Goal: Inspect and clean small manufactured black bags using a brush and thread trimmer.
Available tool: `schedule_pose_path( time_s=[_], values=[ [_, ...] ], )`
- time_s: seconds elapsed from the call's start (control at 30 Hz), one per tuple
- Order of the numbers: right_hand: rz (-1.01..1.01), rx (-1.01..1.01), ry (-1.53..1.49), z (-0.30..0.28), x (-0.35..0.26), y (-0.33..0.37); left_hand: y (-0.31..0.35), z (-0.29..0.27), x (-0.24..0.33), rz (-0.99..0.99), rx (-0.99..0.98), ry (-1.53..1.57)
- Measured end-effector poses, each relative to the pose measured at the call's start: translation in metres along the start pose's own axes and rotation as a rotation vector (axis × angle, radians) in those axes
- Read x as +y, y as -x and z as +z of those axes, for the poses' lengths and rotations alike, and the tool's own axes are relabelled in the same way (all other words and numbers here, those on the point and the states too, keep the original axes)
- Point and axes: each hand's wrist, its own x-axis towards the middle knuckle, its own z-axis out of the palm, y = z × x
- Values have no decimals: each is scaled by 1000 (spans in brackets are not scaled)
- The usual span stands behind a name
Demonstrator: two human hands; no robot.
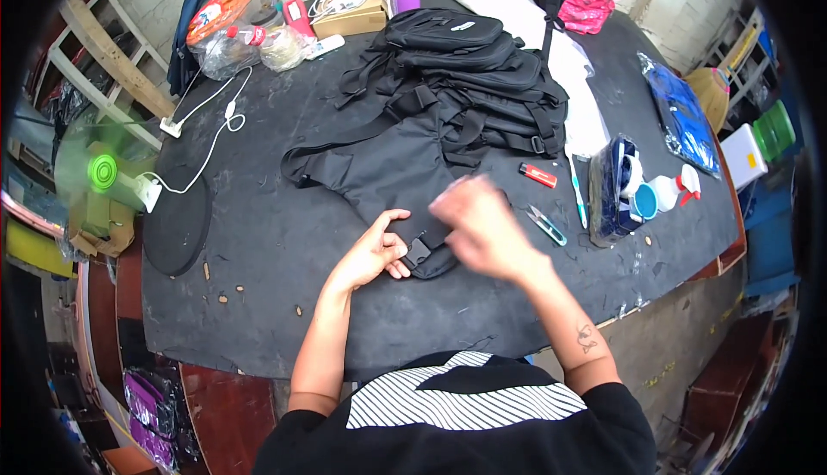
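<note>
A black bag (398,158) lies limp on the dark table in front of me, its straps spread out to the left. At its near end sits a black plastic side-release buckle (418,252). My left hand (376,249) has its fingers curled against the left side of this buckle, with the thumb raised above it. Over the bag's near right part is my right hand (479,223), smeared by motion. Its fingers are too blurred to show whether they hold anything.
Black backpacks (465,62) are piled behind the bag. To the right lie a red lighter (538,175), thread snips (547,226), a toothbrush (577,191) and a dark blue organizer (611,192). A green fan (102,172) blurs at the left, near a white cable (210,158).
</note>
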Motion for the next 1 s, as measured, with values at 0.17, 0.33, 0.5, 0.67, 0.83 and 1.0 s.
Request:
schedule_pose_path(
  time_s=[0.17, 0.33, 0.5, 0.67, 0.83, 1.0],
  values=[
    [-111, -268, -247, 34, -26, -6, 5, 4, -3, 147, 46, 4],
    [-129, -356, -183, 31, -14, -6, -3, 10, -19, 156, 31, 34],
    [-193, -321, -62, 24, 8, 3, -34, 27, -32, 189, 62, 9],
    [-309, -281, -6, 18, 22, 10, -43, 43, -43, 330, 170, -167],
    [-259, -371, -38, -6, 22, -3, -32, 54, -25, 402, 342, -311],
    [569, -83, 12, -122, 104, -39, -13, 8, -44, 381, 395, -305]
  ],
)
